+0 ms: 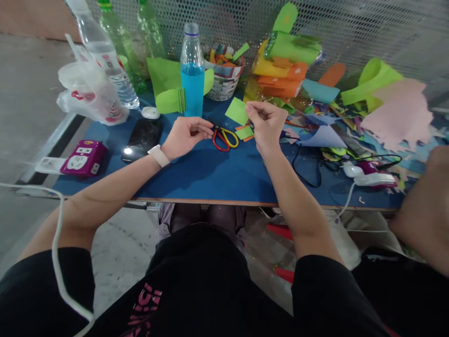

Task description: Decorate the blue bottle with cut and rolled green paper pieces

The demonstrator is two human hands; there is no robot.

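Note:
My right hand [268,122] pinches a small light-green paper piece [237,111] by its right edge, thumb against the fingers. The paper is held up over the blue table [210,180]. My left hand [189,133] has its fingers stretched out to the right, with nothing seen in it. Its fingertips are close to scissors [225,138] with one red and one yellow handle; the blades are mostly hidden. Small green and orange paper strips [244,133] lie between the scissors and my right hand. Behind my left hand stands a bottle of blue liquid [192,84].
A woven paper basket [224,82] holds scraps. Bottles wrapped in coloured paper [280,70] are stacked behind my right hand. A phone [142,139], a purple power adapter [84,158] and a bagged cup [93,91] are on the left. A co-worker's arm [426,210] is at right.

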